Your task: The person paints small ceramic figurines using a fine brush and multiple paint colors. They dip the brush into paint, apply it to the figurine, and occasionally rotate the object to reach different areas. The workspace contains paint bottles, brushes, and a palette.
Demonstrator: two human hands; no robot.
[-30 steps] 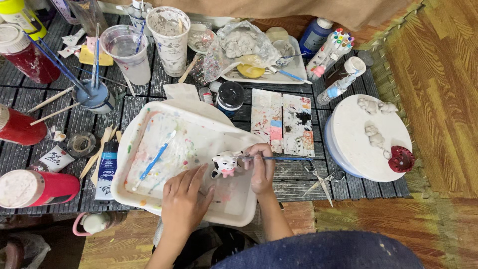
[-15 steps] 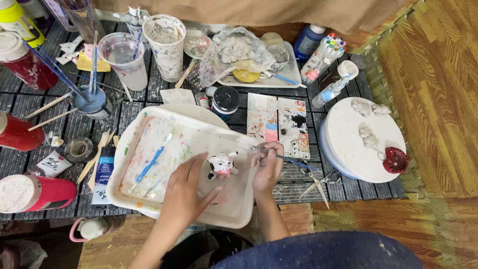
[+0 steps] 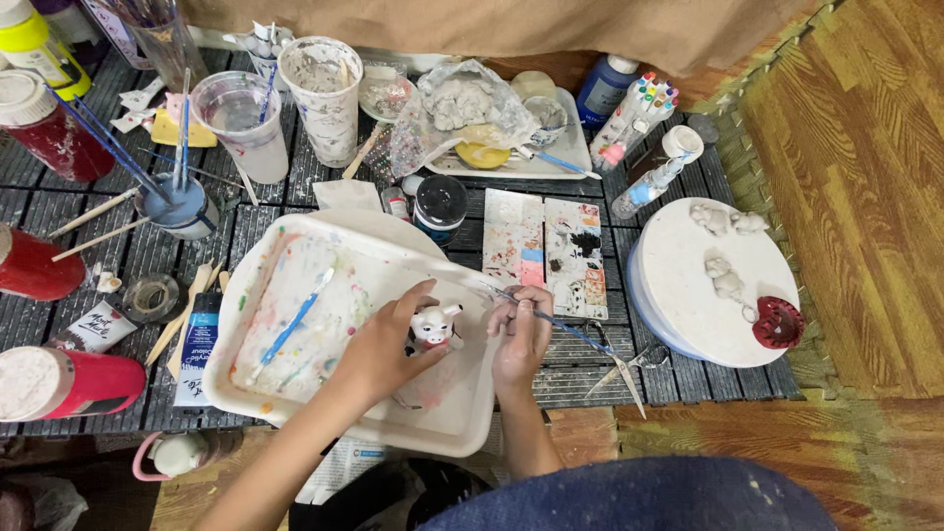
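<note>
Even, soft overhead lighting; shadows are faint and short. The white tray (image 3: 462, 423) and round white board (image 3: 678, 295) read bright without harsh glare. Focus is sharp at centre. Wide-angle distortion bends the edges, and the lower-left corner falls dim and slightly soft.

White pig figurine (image 3: 434, 324) upright over tray — thin brush (image 3: 551, 321) alongside.

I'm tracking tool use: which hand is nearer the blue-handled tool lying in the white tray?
Left. The left hand sits just right of the blue-handled tool; the right hand is farther right, beyond the small figurine.
</note>
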